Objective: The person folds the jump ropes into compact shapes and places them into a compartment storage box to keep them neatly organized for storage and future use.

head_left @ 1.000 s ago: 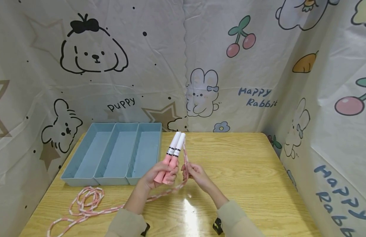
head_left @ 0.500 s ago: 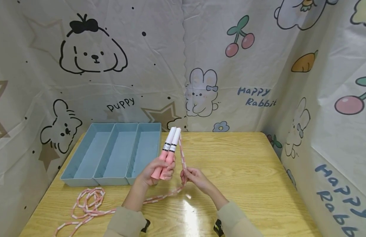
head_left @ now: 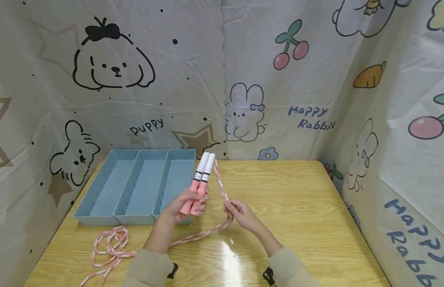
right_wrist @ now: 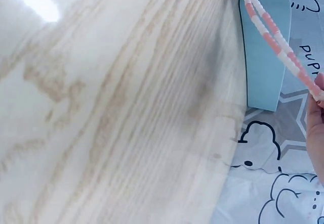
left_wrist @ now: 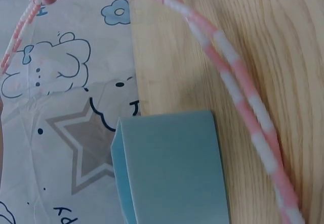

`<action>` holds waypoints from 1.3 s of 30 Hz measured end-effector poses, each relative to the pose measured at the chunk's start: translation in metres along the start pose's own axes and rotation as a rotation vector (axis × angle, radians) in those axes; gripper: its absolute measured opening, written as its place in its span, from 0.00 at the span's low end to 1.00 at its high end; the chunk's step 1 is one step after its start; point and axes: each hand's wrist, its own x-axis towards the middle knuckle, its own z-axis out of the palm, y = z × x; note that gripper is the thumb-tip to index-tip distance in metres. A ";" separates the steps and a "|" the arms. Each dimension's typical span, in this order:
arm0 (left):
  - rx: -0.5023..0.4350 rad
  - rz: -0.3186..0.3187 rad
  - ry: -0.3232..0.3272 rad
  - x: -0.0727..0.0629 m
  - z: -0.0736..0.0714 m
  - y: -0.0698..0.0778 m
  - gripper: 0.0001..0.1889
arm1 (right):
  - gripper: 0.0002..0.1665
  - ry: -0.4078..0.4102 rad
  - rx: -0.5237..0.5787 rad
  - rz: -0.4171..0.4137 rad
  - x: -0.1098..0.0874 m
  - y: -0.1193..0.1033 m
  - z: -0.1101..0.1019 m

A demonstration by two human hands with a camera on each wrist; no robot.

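Observation:
Two pink-and-white jump rope handles [head_left: 201, 175] lie side by side in my left hand [head_left: 184, 203], which grips their pink ends with the white ends pointing up. From the white tips a doubled pink-and-white beaded rope [head_left: 221, 184] runs down to my right hand [head_left: 242, 214], whose thumb and fingers pinch it. Beyond that hand the rope [left_wrist: 235, 77] sags back under the left forearm to a loose tangle on the table at the left. In the right wrist view part of the right hand [right_wrist: 316, 138] shows at the right edge, holding the rope [right_wrist: 276, 34].
A light blue tray [head_left: 135, 220] with three compartments stands at the back left of the wooden table [head_left: 286, 191], just behind my left hand. Printed cloth [head_left: 193, 52] hangs behind the table and along both sides.
My left hand has moved left and slightly up with the handles. The right hand has shifted a little right, and the rope between them is straighter. The tangle has slid a little right.

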 end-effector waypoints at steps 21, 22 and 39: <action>0.229 -0.220 0.231 -0.002 -0.015 0.011 0.07 | 0.10 -0.049 -0.802 -0.145 0.010 -0.031 -0.014; 0.240 -0.235 0.239 -0.002 -0.016 0.011 0.07 | 0.09 -0.053 -0.827 -0.147 0.010 -0.034 -0.014; 0.483 -0.541 0.266 0.005 -0.013 0.020 0.09 | 0.03 -0.171 -1.178 -0.154 0.016 -0.068 -0.016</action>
